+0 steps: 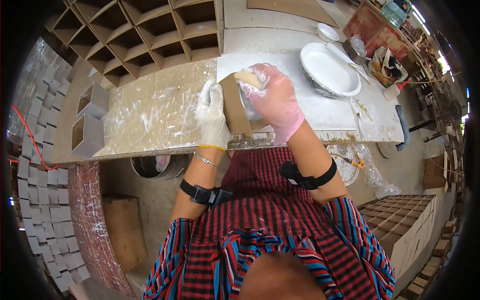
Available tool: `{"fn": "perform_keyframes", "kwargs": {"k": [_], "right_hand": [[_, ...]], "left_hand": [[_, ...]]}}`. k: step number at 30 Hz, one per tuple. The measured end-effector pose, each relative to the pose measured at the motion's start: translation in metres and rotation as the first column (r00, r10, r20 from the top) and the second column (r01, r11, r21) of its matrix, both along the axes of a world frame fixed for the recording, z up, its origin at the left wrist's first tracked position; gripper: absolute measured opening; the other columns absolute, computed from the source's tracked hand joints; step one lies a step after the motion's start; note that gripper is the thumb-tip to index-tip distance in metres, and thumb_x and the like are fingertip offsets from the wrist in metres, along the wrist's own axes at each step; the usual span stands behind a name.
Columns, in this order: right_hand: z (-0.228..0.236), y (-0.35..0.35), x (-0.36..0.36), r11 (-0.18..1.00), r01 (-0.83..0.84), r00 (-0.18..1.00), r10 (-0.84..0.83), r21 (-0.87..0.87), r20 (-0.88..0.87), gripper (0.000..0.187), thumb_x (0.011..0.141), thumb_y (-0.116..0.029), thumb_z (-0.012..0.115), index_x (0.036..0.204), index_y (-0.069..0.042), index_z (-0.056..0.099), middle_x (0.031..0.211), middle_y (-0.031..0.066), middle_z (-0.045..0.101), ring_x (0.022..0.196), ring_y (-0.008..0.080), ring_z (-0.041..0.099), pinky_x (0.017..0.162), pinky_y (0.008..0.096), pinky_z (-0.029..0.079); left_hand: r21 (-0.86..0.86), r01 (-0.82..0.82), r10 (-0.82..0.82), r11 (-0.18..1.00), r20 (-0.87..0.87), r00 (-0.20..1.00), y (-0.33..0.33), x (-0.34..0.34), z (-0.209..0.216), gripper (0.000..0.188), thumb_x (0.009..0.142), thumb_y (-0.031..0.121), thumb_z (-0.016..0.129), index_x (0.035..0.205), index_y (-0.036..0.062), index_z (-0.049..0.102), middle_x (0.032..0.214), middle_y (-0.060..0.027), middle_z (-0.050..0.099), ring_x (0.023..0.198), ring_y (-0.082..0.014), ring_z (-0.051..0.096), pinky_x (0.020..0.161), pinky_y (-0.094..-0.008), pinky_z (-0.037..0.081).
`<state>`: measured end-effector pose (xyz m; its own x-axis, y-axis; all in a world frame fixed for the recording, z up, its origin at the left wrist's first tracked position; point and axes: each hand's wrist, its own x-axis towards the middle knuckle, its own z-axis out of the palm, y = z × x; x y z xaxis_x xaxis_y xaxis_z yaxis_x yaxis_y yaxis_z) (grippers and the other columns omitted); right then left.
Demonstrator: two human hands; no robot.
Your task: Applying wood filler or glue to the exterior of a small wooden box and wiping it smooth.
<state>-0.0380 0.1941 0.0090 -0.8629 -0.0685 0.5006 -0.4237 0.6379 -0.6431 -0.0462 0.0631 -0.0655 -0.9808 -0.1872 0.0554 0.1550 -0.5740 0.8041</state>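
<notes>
Head camera view shows two gloved hands working at one brown cardboard box (234,107), which stands near the front edge of the table (160,112), between the hands. The left hand (212,112), in a white knitted glove, holds this box from its left side, with the fingers bent at the upper part; how firmly it presses, one cannot tell. The right hand (274,95), in a thin pink glove with white smears, has its fingers closed around a pale yellow pad (248,79), at the upper right side of the box. To the right on the table is a wide basin (320,89) with white content, and behind it a small white bowl (326,37). A bottle (392,91) with red tip is near the right end. At the left, two grey boxes stand just beside each other, and behind them is a big brown grid (218,32) of square compartments.
</notes>
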Motion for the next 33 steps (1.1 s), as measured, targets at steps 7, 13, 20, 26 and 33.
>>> {"fn": "perform_keyframes", "kwargs": {"k": [7, 13, 20, 26, 33], "right_hand": [[-0.008, -0.012, -0.001, 0.988, -0.042, 0.996, 0.052, -0.151, 0.067, 0.035, 0.072, -0.015, 0.067, 0.103, 0.001, 0.061, 0.099, 0.0196, 0.062, 0.091, 0.0338, 0.061, 0.080, 0.0371, 0.048], [0.002, 0.011, -0.006, 0.956, -0.269, 0.919, 0.291, -0.117, 0.267, 0.036, 0.072, -0.012, 0.065, 0.105, 0.001, 0.062, 0.101, 0.0208, 0.062, 0.093, 0.0314, 0.062, 0.081, 0.0335, 0.049], [-0.002, -0.004, 0.006, 0.979, -0.205, 0.966, 0.203, -0.003, 0.161, 0.039, 0.072, -0.017, 0.066, 0.108, -0.002, 0.062, 0.107, 0.0208, 0.061, 0.096, 0.0344, 0.060, 0.086, 0.0377, 0.048], [0.003, 0.027, 0.025, 0.791, -0.511, 0.858, 0.447, 0.337, 0.251, 0.036, 0.071, -0.015, 0.068, 0.106, -0.007, 0.063, 0.107, 0.0182, 0.061, 0.098, 0.0338, 0.059, 0.088, 0.0390, 0.047], [0.019, 0.032, 0.018, 0.768, -0.518, 0.854, 0.443, 0.376, 0.272, 0.037, 0.069, -0.008, 0.072, 0.104, -0.009, 0.061, 0.104, 0.0140, 0.061, 0.099, 0.0334, 0.058, 0.087, 0.0372, 0.047]], "left_hand": [[0.015, 0.000, 0.000, 1.000, -0.004, 1.000, -0.001, 0.006, -0.003, 0.033, 0.096, 0.020, 0.050, 0.124, 0.0029, 0.049, 0.109, -0.0065, 0.058, 0.094, -0.0122, 0.056, 0.081, -0.0262, 0.048], [0.058, -0.004, 0.002, 0.998, 0.023, 1.000, -0.006, -0.001, -0.023, 0.035, 0.095, 0.022, 0.050, 0.125, 0.0024, 0.048, 0.110, -0.0069, 0.057, 0.096, -0.0138, 0.056, 0.081, -0.0273, 0.047], [0.176, 0.077, -0.090, 0.981, 0.065, 0.994, -0.011, -0.009, -0.035, 0.036, 0.096, 0.024, 0.049, 0.124, 0.0010, 0.049, 0.113, -0.0075, 0.056, 0.100, -0.0148, 0.055, 0.084, -0.0290, 0.047], [0.302, 0.128, -0.151, 0.945, 0.054, 0.987, -0.013, -0.013, -0.040, 0.033, 0.096, 0.022, 0.049, 0.122, 0.0019, 0.050, 0.113, -0.0085, 0.057, 0.101, -0.0168, 0.056, 0.083, -0.0306, 0.049], [0.212, 0.146, -0.147, 0.966, -0.010, 0.989, -0.007, -0.006, -0.015, 0.033, 0.095, 0.019, 0.051, 0.121, 0.0006, 0.050, 0.112, -0.0086, 0.058, 0.100, -0.0166, 0.057, 0.083, -0.0294, 0.048]]}}
